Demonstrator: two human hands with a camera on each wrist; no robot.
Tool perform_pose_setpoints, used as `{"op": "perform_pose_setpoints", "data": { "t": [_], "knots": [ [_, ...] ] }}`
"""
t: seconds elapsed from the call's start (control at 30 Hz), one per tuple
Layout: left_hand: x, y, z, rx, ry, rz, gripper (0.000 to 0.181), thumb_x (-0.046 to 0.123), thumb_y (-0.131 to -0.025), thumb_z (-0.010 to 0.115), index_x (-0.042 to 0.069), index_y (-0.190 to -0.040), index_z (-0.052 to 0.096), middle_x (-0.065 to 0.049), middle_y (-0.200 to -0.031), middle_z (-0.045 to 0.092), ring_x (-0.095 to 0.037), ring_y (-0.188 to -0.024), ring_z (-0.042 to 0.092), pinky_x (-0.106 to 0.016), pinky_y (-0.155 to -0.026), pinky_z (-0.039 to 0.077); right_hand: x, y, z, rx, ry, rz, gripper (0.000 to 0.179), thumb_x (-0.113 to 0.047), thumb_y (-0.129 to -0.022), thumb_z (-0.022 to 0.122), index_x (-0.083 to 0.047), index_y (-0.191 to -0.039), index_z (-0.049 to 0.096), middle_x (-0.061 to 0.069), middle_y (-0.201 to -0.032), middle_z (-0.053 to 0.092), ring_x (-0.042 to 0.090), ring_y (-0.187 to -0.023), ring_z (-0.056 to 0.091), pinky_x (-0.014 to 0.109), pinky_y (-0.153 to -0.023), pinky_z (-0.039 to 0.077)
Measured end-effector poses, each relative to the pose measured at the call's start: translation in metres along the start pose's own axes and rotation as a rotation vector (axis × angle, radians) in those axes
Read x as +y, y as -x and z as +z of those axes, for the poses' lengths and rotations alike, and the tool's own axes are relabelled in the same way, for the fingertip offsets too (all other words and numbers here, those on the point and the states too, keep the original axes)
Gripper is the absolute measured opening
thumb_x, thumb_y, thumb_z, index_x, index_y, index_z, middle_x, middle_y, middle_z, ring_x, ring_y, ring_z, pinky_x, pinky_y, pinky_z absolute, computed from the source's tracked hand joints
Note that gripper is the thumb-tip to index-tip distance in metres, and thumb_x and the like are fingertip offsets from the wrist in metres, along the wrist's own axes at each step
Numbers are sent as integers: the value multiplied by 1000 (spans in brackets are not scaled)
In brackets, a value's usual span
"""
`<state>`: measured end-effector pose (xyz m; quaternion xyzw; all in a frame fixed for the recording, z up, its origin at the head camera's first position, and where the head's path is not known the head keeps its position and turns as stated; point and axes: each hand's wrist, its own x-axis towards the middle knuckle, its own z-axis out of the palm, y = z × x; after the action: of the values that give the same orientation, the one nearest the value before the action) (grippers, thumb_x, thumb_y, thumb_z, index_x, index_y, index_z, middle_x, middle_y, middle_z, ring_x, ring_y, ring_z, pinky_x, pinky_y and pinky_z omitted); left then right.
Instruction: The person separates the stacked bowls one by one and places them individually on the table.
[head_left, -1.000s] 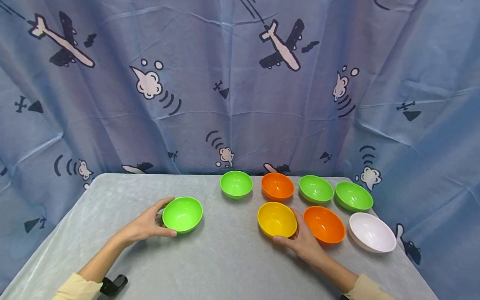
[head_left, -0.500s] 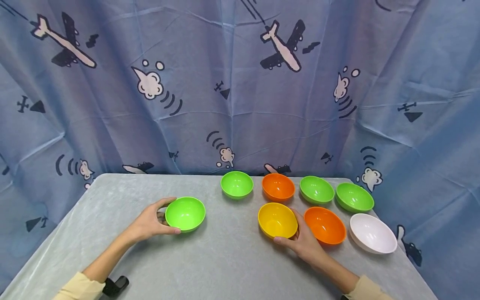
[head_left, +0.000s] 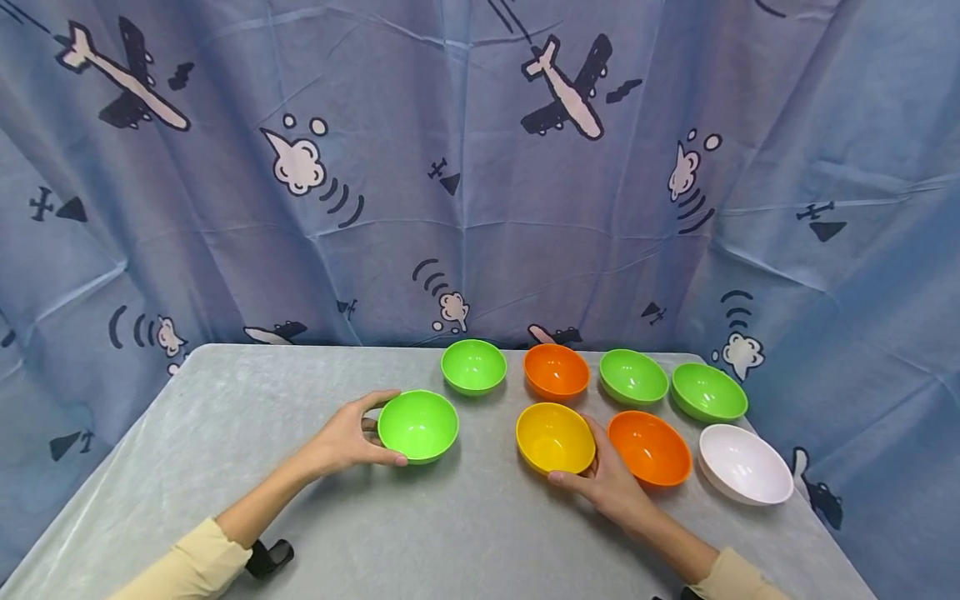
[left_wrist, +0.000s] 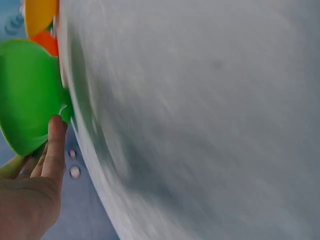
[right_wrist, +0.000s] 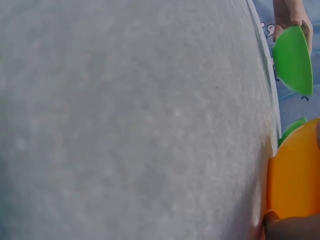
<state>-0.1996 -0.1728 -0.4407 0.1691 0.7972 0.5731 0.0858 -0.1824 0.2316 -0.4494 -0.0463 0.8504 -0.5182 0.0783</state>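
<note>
In the head view my left hand [head_left: 352, 435] grips a green bowl [head_left: 418, 427] by its left side, thumb at the near edge and fingers at the far rim. The left wrist view shows that green bowl [left_wrist: 30, 95] from the side, with the hand [left_wrist: 37, 195] below it. My right hand [head_left: 611, 479] holds a yellow bowl [head_left: 555, 439] from its right side, thumb in front; its other fingers are mostly hidden behind the bowl. In the right wrist view the yellow bowl [right_wrist: 295, 175] sits against the table surface, and the green bowl [right_wrist: 294, 60] appears beyond it, tilted.
Behind stand a green bowl [head_left: 473, 367], an orange bowl [head_left: 556, 372] and two more green bowls, one at the centre right [head_left: 633, 377]. An orange bowl [head_left: 649, 448] lies just right of my right hand, beside a white bowl [head_left: 745, 464]. A blue curtain [head_left: 375, 167] hangs behind the table [head_left: 420, 533].
My left hand has carried the green bowl to the right, towards the yellow bowl. The right hand and the yellow bowl have stayed in place.
</note>
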Motion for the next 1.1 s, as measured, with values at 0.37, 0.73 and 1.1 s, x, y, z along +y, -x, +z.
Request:
{"op": "perform_pose_setpoints", "data": {
  "t": [0.37, 0.73, 1.1],
  "knots": [
    [7, -29, 43, -58, -51, 30, 101, 13, -70, 96, -4, -151, 38, -27, -140, 50, -34, -109, 66, -35, -79, 58, -1, 0, -1, -8, 14, 9, 113, -33, -81, 89, -1, -159, 14, 22, -159, 27, 38, -142, 33, 52, -114, 27],
    [9, -28, 49, -109, -43, 7, 106, 9, -74, 93, -7, -155, 27, -27, -152, 36, -45, -123, 55, -40, -88, 55, -3, -2, -4, -5, 25, 28, 121, -33, -76, 93, -1, -160, 11, 23, -160, 25, 38, -141, 33, 53, -115, 26],
    [15, -11, 29, -130, 14, 25, 102, 13, -82, 88, -4, -157, 23, -28, -161, 21, -51, -140, 33, -50, -98, 49, -14, -8, -12, -4, 25, -88, 110, -27, -83, 87, 0, -160, 13, 23, -164, 18, 40, -148, 20, 54, -116, 21]
  ]
}}
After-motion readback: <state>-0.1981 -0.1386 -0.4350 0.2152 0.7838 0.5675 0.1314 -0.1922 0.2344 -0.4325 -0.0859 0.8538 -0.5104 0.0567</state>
